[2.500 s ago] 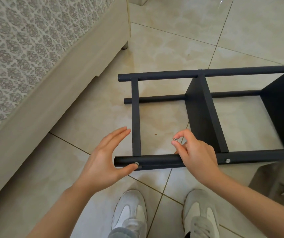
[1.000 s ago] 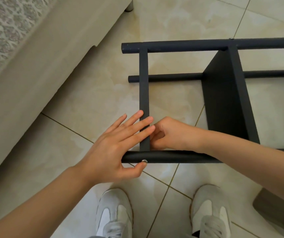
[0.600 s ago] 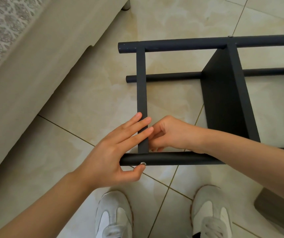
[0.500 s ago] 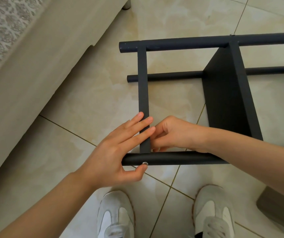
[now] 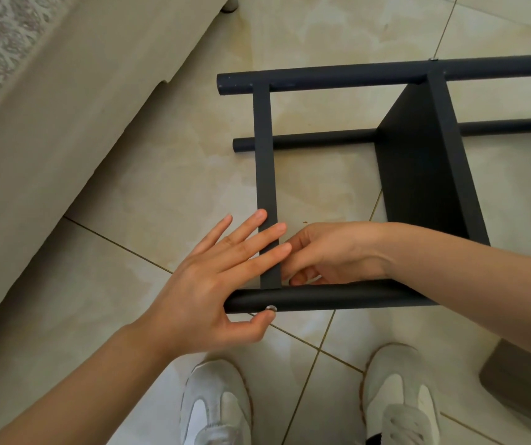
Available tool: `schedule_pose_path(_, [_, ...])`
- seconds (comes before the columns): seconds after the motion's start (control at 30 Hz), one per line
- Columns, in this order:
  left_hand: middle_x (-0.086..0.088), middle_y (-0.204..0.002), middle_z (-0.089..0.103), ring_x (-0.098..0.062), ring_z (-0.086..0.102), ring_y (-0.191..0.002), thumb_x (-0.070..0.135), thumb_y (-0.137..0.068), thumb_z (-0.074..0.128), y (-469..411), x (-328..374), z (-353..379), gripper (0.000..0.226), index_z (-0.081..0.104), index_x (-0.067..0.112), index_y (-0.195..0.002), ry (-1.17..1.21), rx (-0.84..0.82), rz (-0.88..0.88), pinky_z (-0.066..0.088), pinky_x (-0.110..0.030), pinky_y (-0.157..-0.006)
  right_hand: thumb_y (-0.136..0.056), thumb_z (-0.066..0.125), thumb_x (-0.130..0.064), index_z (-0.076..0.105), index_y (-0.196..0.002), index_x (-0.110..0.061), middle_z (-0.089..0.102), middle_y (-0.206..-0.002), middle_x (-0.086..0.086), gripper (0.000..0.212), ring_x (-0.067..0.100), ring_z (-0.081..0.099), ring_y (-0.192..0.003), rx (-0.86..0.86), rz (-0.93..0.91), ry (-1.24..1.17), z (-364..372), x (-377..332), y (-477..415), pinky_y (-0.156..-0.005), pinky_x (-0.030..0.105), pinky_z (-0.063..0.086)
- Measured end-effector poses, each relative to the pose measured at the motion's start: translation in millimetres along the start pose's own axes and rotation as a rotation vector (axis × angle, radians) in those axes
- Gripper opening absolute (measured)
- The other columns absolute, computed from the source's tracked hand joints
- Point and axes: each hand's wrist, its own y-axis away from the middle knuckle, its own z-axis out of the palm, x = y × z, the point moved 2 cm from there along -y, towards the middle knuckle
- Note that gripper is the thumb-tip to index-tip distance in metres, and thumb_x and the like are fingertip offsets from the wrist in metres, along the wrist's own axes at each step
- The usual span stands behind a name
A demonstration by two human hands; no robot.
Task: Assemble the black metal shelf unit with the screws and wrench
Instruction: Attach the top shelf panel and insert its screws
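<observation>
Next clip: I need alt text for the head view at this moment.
A person's left hand lays straight fingers across the flat crossbar of a black shelf frame lying on a tiled floor, thumb on a silver screw in the near tube. The right hand curls in behind that joint; whether it holds anything is hidden.

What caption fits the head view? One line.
Left hand rests on the crossbar, thumb against a screw; right hand curls at the joint.

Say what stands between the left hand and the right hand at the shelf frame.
The head view shows the flat black crossbar between them: the left hand lays straight fingers across it, and the right hand is at its other side.
</observation>
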Motion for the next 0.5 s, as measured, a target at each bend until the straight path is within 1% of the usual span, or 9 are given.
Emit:
schedule_pose_path(0.1, [0.001,-0.159,0.038,-0.022,0.024,-0.153,0.039,-0.085,0.065,-0.2,0.9,0.1,0.068,0.046,0.018,-0.147,0.008,0.001,-0.005,0.016,-0.047,-0.125,-0.088,0.068,-0.011,0.075,-0.09,-0.014,0.07,-0.097,0.007,0.008,0.018,0.062,-0.09,-0.036,0.044,-0.008,-3.4,-3.0,-1.0,-0.092,0.033,0.052])
schedule_pose_path(0.2, [0.002,-0.16,0.037,-0.022,0.023,-0.153,0.039,-0.085,0.065,0.2,1.2,0.4,0.069,0.047,0.018,-0.148,0.006,-0.002,-0.01,0.016,-0.047,-0.125,-0.088,0.067,-0.009,0.077,-0.077,-0.018,0.071,-0.086,0.003,0.017,0.016,0.062,-0.084,-0.059,0.059,-0.009,-5.2,-4.2,-2.1,-0.087,0.031,0.054])
schedule_pose_path(0.23, [0.002,-0.16,0.037,-0.022,0.023,-0.153,0.039,-0.085,0.065,0.7,1.1,0.6,0.069,0.047,0.018,-0.148,0.006,0.0,-0.011,0.016,-0.046,-0.125,-0.088,0.067,-0.009,0.077,-0.076,-0.018,0.071,-0.085,0.002,0.018,0.016,0.063,-0.084,-0.066,0.063,-0.007,-5.7,-4.4,-2.7,-0.085,0.031,0.054])
schedule_pose_path(0.33, [0.002,-0.16,0.036,-0.022,0.023,-0.153,0.039,-0.085,0.065,0.3,0.9,0.8,0.069,0.046,0.018,-0.148,0.003,0.001,-0.01,0.016,-0.046,-0.125,-0.087,0.066,-0.006,0.076,-0.082,-0.015,0.071,-0.094,0.006,0.014,0.017,0.064,-0.087,-0.063,0.09,-0.027,-6.4,-4.7,-5.7,-0.082,0.034,0.057])
schedule_pose_path(0.4, [0.002,-0.161,0.036,-0.022,0.022,-0.153,0.039,-0.085,0.065,0.3,0.5,1.0,0.069,0.046,0.018,-0.148,0.005,-0.002,-0.015,0.016,-0.046,-0.125,-0.087,0.066,-0.005,0.076,-0.084,-0.013,0.072,-0.093,0.007,0.013,0.016,0.066,-0.082,-0.067,0.11,-0.038,-6.4,-4.3,-7.5,-0.077,0.032,0.057])
schedule_pose_path(0.5, [0.002,-0.161,0.035,-0.022,0.022,-0.153,0.039,-0.085,0.065,0.5,0.6,1.1,0.07,0.045,0.019,-0.148,0.009,-0.003,-0.017,0.016,-0.045,-0.125,-0.088,0.064,-0.005,0.076,-0.084,-0.013,0.071,-0.083,0.006,0.015,0.013,0.065,-0.066,-0.093,0.125,-0.057,-5.2,-3.4,-8.6,-0.068,0.028,0.056])
